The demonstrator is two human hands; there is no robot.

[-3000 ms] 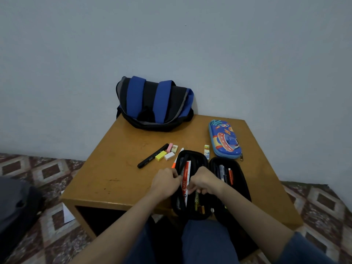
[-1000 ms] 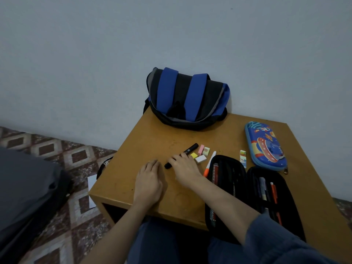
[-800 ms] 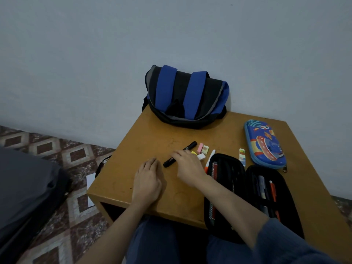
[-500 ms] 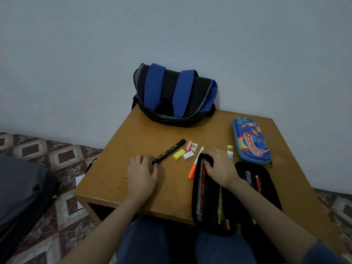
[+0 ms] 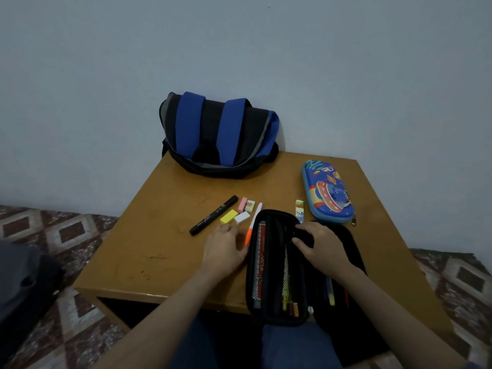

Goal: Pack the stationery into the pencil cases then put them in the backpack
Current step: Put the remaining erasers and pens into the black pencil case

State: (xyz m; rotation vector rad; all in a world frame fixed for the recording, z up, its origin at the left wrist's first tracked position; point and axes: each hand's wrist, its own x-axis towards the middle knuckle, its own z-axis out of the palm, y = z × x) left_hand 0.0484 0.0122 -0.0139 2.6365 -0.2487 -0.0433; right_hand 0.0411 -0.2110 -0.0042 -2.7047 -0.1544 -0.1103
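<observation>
Left hand (image 5: 223, 251): palm down on the table (image 5: 159, 249), fingers relaxed and loosely straight, holding nothing that I can see. Its thumb side sits against the left edge of the black pencil case (image 5: 277, 288).

Right hand (image 5: 322, 246): over the open case, fingers curled round the black middle flap at the far end, gripping it. Pens lie under mesh in the half below and left of this hand; more pens show in the half under my wrist. The case's near end overhangs the table edge towards my lap.

Loose items, all beyond my left fingertips:
- orange-and-white pen (image 5: 253, 225), lower tip just beside the fingers, lying along the case rim
- black marker (image 5: 214, 214), near end just left of the fingertips
- yellow eraser (image 5: 229, 216) and white eraser (image 5: 242, 217), side by side
- pink eraser (image 5: 242, 204), a little farther out

Blue pencil case (image 5: 326, 193): zipped, beyond my right hand. Backpack (image 5: 218, 137): at the far edge, against the wall, well apart from both hands.
</observation>
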